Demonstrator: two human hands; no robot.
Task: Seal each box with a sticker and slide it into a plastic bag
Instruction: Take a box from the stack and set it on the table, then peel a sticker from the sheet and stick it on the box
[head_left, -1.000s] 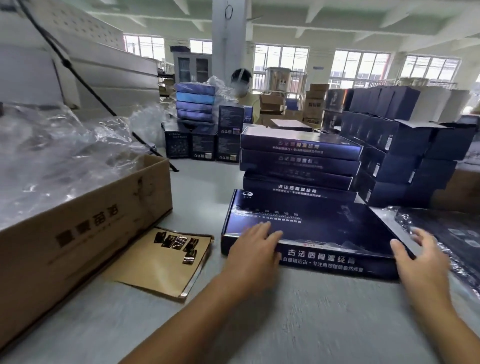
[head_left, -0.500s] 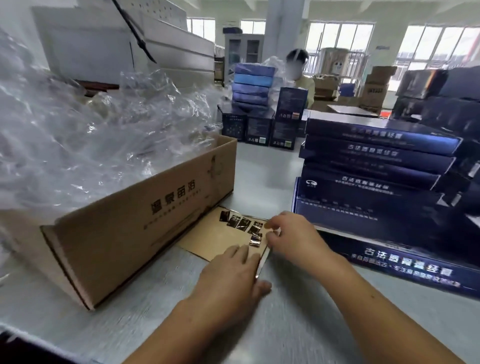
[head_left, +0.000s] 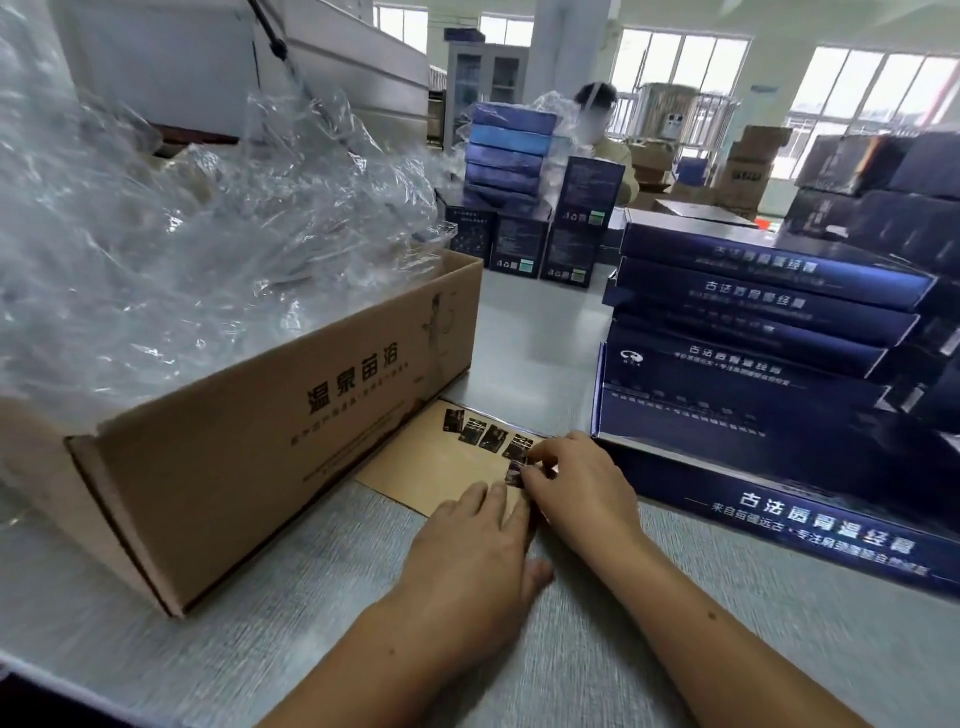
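**Head view, packing table.** My left hand (head_left: 483, 540) lies flat with its fingers straight and presses the near corner of the brown sticker sheet (head_left: 441, 467) onto the grey table (head_left: 571, 649). My right hand (head_left: 576, 483) is just beside it, with thumb and forefinger curled in a pinch on one dark sticker (head_left: 517, 475) at the sheet's right edge. I cannot tell whether that sticker is free of the backing. More dark stickers (head_left: 488, 436) sit in a slanting row on the sheet beyond my fingers.

The flat dark-blue box (head_left: 779, 467) lies on the table just to the right of my right hand. Its near long side is printed with white characters, and neither hand touches it. Directly behind it rises a stack of like boxes (head_left: 769, 306).

To the left, just beside the sheet, an open cardboard carton (head_left: 291, 415) holds crumpled clear plastic bags (head_left: 182, 249), apart from both hands.
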